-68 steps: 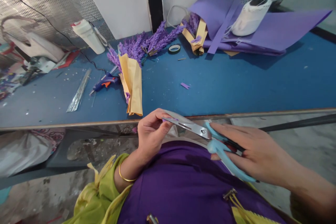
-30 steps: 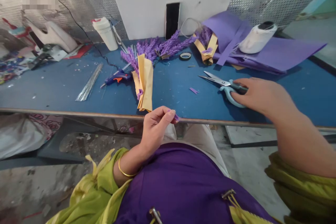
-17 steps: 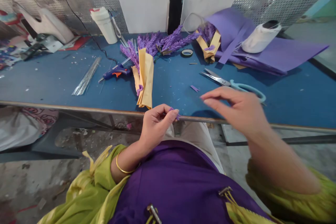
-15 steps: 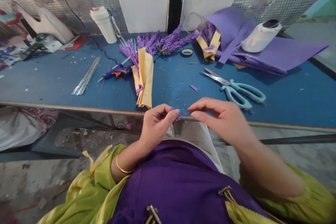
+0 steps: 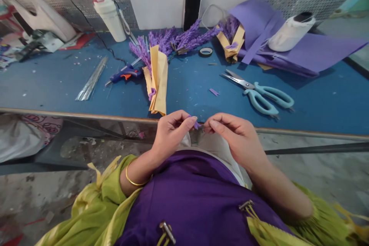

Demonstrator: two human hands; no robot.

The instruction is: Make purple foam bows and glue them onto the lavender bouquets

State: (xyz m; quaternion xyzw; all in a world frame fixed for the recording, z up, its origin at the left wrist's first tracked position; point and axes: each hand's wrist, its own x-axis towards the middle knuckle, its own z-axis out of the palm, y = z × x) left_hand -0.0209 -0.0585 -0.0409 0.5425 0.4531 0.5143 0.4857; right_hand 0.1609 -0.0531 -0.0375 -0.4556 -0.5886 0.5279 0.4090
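Note:
Between thumb and fingers, my left hand (image 5: 173,131) pinches a small purple strip (image 5: 196,124) just off the table's front edge. Close to its right, my right hand (image 5: 235,134) is closed with thumb against fingertips; what it pinches, if anything, is too small to make out. A purple scrap with a notched end (image 5: 214,92) lies on the blue table beyond my hands. Scissors with light blue handles (image 5: 258,93) rest partly open to the right. A lavender bunch in yellow paper (image 5: 159,80) with a purple bow lies beyond my left hand.
Further back are a glue gun (image 5: 123,75), clear sticks (image 5: 92,79), loose lavender stems (image 5: 187,42), a tape roll (image 5: 205,52) and a second wrapped bunch (image 5: 231,44). A white cup (image 5: 111,19), a phone (image 5: 192,5) and a thread spool (image 5: 291,32) on purple sheets (image 5: 311,55) stand behind.
My right hand has moved slightly left and closed its thumb and fingers near the purple strip. My left hand keeps its pinch. The whole view has shifted a little.

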